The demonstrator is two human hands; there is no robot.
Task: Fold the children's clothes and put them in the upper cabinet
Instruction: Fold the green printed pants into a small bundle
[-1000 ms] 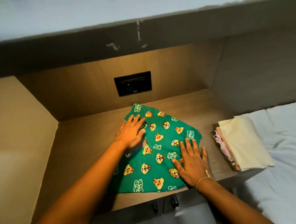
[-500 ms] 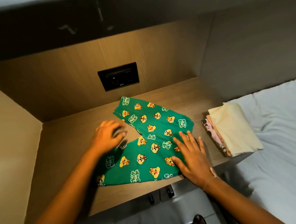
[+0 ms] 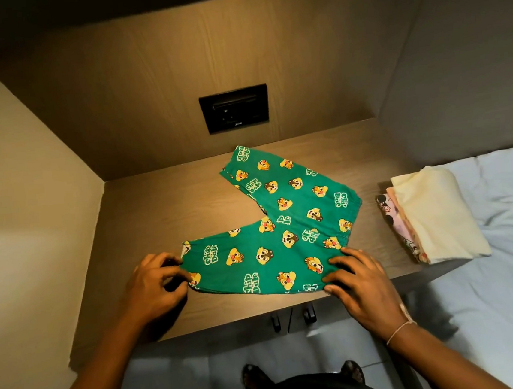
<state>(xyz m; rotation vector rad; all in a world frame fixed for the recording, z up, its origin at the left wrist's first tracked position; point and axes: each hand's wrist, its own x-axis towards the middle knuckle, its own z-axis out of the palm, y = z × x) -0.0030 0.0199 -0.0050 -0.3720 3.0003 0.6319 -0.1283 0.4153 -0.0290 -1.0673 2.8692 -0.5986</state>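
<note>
My left hand (image 3: 155, 282) pinches leg cuff of green printed pants (image 3: 284, 232). My right hand (image 3: 362, 284) flat, fingers spread, pressing pants' near right corner. Pants lie spread in V on tabletop (image 3: 156, 210). Folded clothes stack (image 3: 436, 217) at tabletop's right edge, beside bed (image 3: 512, 263).

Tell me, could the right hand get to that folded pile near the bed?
Probably yes. The right hand rests on the green trousers, and the folded pile lies just to its right on the same desk, with only bare wood between them.
</note>
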